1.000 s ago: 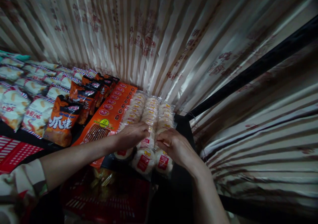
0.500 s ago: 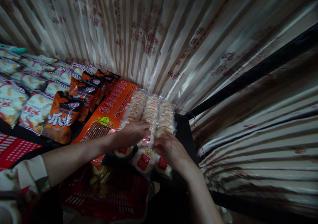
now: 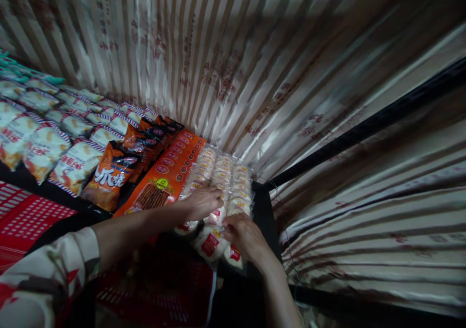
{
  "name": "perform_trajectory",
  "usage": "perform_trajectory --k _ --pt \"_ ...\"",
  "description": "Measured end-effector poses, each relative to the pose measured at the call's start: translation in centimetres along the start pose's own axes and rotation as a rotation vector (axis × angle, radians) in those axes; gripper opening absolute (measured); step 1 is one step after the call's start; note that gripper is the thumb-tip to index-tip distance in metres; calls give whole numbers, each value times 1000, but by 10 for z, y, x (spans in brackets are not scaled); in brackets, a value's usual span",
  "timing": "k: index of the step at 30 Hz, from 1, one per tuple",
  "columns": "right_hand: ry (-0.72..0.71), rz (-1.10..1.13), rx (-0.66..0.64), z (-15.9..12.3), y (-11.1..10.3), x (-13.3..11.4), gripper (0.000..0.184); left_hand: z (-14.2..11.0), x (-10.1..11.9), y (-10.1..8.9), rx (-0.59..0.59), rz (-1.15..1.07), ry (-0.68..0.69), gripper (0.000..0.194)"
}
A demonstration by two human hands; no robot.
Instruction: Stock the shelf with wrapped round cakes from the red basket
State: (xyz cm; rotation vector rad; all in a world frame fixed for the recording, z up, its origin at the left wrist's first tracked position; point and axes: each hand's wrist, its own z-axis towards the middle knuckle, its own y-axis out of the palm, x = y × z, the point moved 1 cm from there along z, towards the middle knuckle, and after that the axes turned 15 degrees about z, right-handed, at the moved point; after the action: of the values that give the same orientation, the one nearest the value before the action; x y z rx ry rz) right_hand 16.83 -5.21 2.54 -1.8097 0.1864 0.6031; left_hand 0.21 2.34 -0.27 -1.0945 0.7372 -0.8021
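Round white rice crackers in clear packets with red labels stand in three rows on a black shelf, the middle front packet [image 3: 210,243] nearest me. My left hand [image 3: 204,202] reaches across the left row, its fingers curled down onto a rice cracker packet [image 3: 215,215] in the middle row. Close by on the right, my right hand [image 3: 243,232] has bent fingers pinched at the packets between the middle and right rows. Its palm hides part of the right front packet [image 3: 234,254]. The exact contact of the fingertips is hard to see.
Left of the crackers lie a flat orange snack pack [image 3: 151,197], orange-and-black snack bags [image 3: 109,176] and several white snack bags [image 3: 76,165]. Red baskets [image 3: 32,211] hang lower down. A striped curtain [image 3: 225,75] closes the back; a black bar [image 3: 364,129] slants at the right.
The view has shifted, so the goods sit lower and further right, with more bags showing at left. Both hands stay at the cracker rows, in nearly the same pose.
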Motion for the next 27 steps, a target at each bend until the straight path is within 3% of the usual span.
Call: perform_trajectory --k 10,18,27 --pt "4 32 142 -7 -7 -14 11 -4 4 -3 9 -3 -64 10" --pt "-17 31 284 -10 -2 -11 14 -1 3 -3 -31 -61 -86 9" --pt "5 236 384 -4 -5 1 21 1 2 -18 -168 -134 -126 15"
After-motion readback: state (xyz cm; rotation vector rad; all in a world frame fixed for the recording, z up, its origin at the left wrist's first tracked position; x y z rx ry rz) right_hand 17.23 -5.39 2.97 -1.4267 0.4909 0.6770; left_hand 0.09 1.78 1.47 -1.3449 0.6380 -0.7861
